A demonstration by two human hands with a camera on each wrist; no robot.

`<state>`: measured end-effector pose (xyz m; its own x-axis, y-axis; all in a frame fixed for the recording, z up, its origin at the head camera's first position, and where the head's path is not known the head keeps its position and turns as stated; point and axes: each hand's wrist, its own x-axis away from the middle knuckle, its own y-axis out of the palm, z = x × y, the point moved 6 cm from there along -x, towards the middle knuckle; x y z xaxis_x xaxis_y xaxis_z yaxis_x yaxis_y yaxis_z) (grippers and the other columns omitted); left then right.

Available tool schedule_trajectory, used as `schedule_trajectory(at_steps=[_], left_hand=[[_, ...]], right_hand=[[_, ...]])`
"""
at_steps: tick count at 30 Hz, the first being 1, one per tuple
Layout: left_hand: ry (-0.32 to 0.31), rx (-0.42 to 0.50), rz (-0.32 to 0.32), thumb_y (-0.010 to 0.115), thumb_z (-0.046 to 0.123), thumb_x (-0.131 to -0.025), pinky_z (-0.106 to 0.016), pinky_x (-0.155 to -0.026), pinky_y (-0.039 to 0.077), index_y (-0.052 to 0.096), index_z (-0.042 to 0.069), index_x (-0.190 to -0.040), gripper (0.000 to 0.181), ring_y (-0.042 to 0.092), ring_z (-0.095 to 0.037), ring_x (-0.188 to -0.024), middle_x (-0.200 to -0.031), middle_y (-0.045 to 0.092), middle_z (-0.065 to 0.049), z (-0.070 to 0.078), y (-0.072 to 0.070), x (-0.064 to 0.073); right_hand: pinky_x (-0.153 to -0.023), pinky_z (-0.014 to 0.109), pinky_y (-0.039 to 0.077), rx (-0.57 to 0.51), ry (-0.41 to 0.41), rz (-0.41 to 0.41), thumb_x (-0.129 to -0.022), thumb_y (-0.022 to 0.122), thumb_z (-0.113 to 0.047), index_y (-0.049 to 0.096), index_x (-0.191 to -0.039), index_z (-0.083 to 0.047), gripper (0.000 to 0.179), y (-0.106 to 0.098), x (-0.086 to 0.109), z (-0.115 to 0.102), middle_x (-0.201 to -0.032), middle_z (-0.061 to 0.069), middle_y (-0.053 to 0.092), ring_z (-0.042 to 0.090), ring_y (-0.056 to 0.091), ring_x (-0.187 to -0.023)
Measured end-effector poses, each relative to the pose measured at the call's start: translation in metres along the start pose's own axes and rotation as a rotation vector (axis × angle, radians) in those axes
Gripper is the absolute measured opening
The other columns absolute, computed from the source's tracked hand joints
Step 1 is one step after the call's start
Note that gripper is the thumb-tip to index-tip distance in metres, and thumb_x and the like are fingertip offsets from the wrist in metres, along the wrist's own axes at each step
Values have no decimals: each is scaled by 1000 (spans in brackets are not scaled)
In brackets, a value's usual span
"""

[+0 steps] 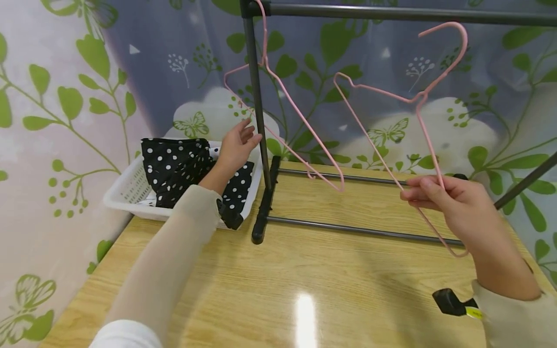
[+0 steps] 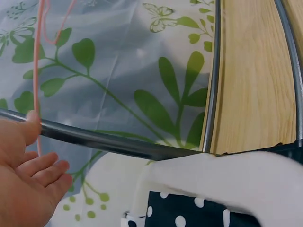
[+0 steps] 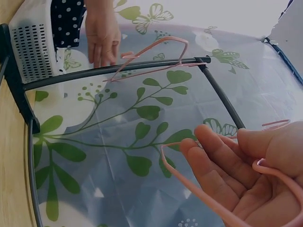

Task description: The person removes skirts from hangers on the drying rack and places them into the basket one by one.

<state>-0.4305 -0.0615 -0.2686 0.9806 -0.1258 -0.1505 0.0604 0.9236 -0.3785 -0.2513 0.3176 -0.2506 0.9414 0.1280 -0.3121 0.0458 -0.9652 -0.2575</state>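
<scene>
My right hand (image 1: 461, 208) pinches the side of a pink clothes hanger (image 1: 383, 92) between thumb and fingers, its hook pointing up in front of the rack. A second pink hanger (image 1: 300, 113) hangs at the left end of the rack's top rail. My left hand (image 1: 237, 147) is beside the dark rack post (image 1: 256, 87), fingers loosely extended and holding nothing. In the left wrist view its thumb overlaps the dark pole (image 2: 104, 141). Below that hand lies black polka-dot cloth (image 1: 174, 164) in a white plastic basket (image 1: 130, 186).
The rack's top rail (image 1: 391, 13) crosses the upper view. Two lower bars run above the wooden table (image 1: 243, 285), one being the front bar (image 1: 348, 228). A curtain with green leaves (image 1: 339, 41) hangs behind. A black strap piece (image 1: 450, 302) hangs by my right sleeve.
</scene>
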Motion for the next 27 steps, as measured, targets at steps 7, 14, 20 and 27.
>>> schedule_trajectory(at_steps=[7,14,20,27], left_hand=[[-8,-4,6,61,18,-96,-35,-107,39,29,7,-152,65,41,-24,-137,-150,41,-14,-7,8,0],[37,-83,45,61,19,-97,-35,-101,45,44,2,-144,53,55,-25,-124,-135,56,-17,-13,15,-2],[129,-212,82,63,22,-96,-36,-91,52,59,0,-129,39,65,-25,-109,-121,66,-16,-13,23,-4],[141,-349,166,64,24,-95,-39,-82,53,68,3,-107,25,68,-25,-93,-105,72,-12,-18,27,-5]], right_hand=[[-75,19,54,85,-10,13,-103,47,-18,68,-114,-4,28,1,-6,-11,-95,-3,74,9,71,-87],[-86,11,47,230,88,10,-102,47,-32,64,-122,-4,39,5,-12,-15,-98,-9,74,5,70,-91],[-87,8,44,251,82,13,-101,48,-34,67,-118,-3,41,7,-19,-22,-99,-7,74,5,70,-92],[-83,15,50,110,19,-24,-103,46,-28,65,-116,-1,35,15,-24,-24,-96,-2,74,8,70,-91]])
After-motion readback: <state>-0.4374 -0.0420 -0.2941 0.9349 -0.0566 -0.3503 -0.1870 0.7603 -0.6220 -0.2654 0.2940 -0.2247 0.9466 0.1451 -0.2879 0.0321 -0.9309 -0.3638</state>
